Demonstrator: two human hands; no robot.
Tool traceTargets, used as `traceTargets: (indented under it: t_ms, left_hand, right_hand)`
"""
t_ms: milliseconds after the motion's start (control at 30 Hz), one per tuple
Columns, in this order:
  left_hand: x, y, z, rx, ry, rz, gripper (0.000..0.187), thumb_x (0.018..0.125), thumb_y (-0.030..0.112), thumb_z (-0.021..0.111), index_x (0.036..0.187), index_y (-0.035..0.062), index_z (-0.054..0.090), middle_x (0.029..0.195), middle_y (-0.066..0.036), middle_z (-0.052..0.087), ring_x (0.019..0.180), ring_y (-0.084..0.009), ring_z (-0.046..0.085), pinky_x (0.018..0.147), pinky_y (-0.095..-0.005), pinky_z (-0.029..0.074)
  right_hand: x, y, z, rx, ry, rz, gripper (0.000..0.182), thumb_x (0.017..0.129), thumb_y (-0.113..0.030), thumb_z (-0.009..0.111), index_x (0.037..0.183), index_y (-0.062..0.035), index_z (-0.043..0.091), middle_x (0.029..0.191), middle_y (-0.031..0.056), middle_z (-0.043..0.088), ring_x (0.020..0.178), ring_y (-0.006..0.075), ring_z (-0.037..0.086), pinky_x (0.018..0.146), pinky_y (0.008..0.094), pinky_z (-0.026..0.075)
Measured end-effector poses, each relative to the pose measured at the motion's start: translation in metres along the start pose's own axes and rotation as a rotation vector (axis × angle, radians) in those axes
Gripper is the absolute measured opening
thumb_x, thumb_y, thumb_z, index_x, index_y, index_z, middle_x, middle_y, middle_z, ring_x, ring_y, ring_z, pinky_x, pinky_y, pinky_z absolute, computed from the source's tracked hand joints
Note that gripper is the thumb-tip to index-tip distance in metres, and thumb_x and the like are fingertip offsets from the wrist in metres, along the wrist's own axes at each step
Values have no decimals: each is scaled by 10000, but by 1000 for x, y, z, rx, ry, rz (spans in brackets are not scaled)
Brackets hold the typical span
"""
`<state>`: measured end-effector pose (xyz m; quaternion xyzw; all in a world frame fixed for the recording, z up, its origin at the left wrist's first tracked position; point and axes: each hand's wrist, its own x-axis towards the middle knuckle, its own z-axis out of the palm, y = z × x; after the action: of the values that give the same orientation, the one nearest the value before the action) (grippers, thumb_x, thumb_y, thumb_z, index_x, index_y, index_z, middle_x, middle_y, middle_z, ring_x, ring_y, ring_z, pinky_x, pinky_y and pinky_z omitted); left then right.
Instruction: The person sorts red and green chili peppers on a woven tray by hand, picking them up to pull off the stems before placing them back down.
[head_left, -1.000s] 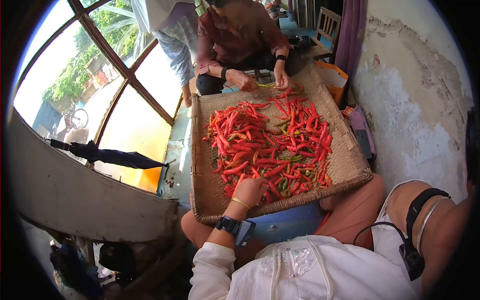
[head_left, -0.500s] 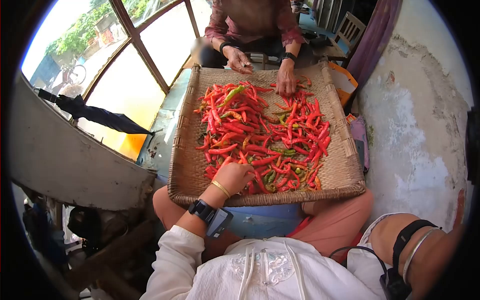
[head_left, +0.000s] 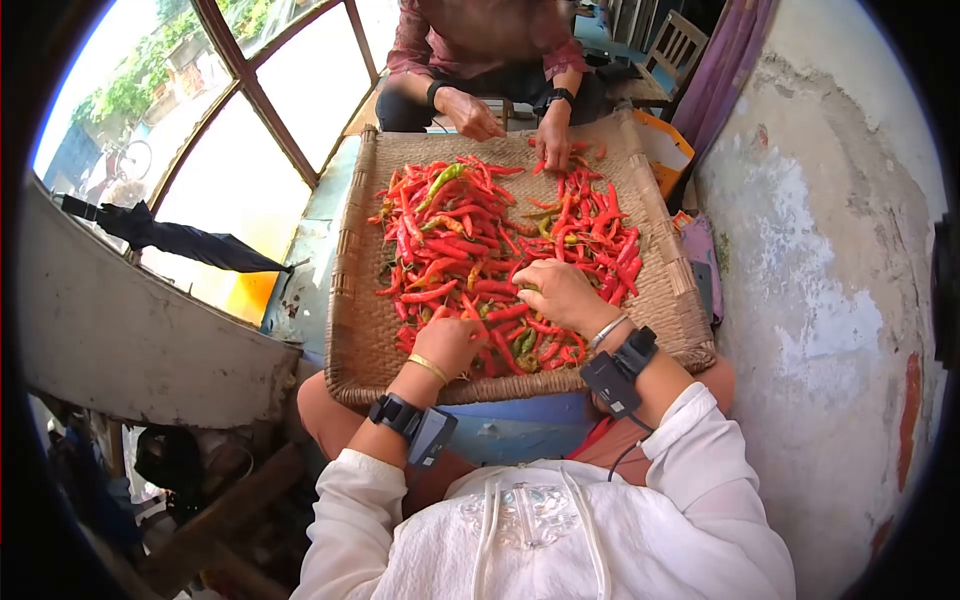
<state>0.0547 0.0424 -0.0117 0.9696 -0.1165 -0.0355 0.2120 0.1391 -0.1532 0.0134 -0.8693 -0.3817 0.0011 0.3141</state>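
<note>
A large heap of red chili peppers (head_left: pixel 455 245), with some green and orange ones mixed in, lies in a square woven basket tray (head_left: pixel 345 330). At the tray's near left, my left hand (head_left: pixel 447 347) is closed in a pinch around a red chili pepper (head_left: pixel 471 308) at the heap's edge. My right hand (head_left: pixel 562 294) reaches over the near right of the pile, fingers curled on a green chili pepper (head_left: pixel 528 288). A larger green chili pepper (head_left: pixel 441 184) rests on top of the heap.
Across the tray sits a person whose one hand (head_left: pixel 553 140) touches peppers at the far edge while the other hand (head_left: pixel 470 115) hovers nearby. A folded umbrella (head_left: pixel 200 243) lies by the window at left. A rough wall (head_left: pixel 810 290) stands at right.
My right hand has come from the far right side into the tray and onto the peppers. My left hand stays at the near left. The other person's hands have shifted slightly.
</note>
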Motion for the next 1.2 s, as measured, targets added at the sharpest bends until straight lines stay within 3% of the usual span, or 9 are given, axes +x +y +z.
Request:
traceTargets:
  t_ms: [67,200,500,600,800,867,933,1067,1200]
  left_hand:
    - [0,-3,2,22,-71,-125,223,748,284,551,779,75,622,751,-129,606,740,-291,578,747,-385,445]
    - [-2,-7,5,19,56,-27,202,735,253,582,804,66,615,776,-110,590,807,-277,559,684,-382,454]
    - [1,6,-6,-144,118,-34,408,731,199,608,1098,76,480,1016,-144,547,904,-316,544,742,-388,457]
    - [2,8,-9,-232,188,-18,463,728,168,612,1139,41,442,1018,-163,546,921,-324,535,760,-385,446]
    - [1,5,-4,-280,171,138,437,709,184,643,1085,13,499,1054,-178,534,959,-304,520,798,-361,427]
    - [-1,8,-10,-268,224,213,363,732,180,625,1038,7,536,956,-161,578,860,-292,563,748,-340,451]
    - [1,13,-22,-281,-221,29,311,758,173,602,1012,1,549,851,-139,605,721,-278,594,679,-319,472]
    - [4,3,-3,-809,221,-156,220,825,192,561,944,8,580,673,-40,601,515,-103,542,463,-237,440]
    - [6,-6,1,-947,136,-235,180,839,182,543,889,14,582,617,-2,567,449,-43,463,399,-197,386]
  right_hand:
    - [8,19,32,-109,-111,12,268,701,-176,629,952,-102,577,938,93,552,923,286,510,794,386,424]
    - [13,18,56,-290,-301,123,575,647,-163,688,1157,-156,423,1068,90,454,1026,296,436,845,412,392]
    - [5,6,65,67,-329,270,377,714,-231,556,1058,-89,488,871,201,596,855,388,551,761,463,426]
    - [3,4,60,704,-291,405,282,784,-232,545,998,-50,521,751,89,606,645,181,586,566,300,465]
    - [-6,-4,36,1219,-385,557,226,863,-209,490,1009,-39,518,750,21,583,605,59,538,516,187,418]
    - [-6,-8,33,1221,-378,532,235,870,-221,476,1006,-33,520,717,6,569,581,55,528,489,179,410]
    - [-4,-14,27,1089,-388,634,239,882,-239,455,986,-36,527,675,-3,557,530,51,505,457,171,389]
    - [-6,-18,29,860,-496,578,256,886,-299,439,802,-70,515,584,-8,515,449,44,433,410,188,337]
    - [-7,-18,33,771,-652,418,223,881,-276,448,794,-78,503,605,-13,513,460,42,425,409,183,326]
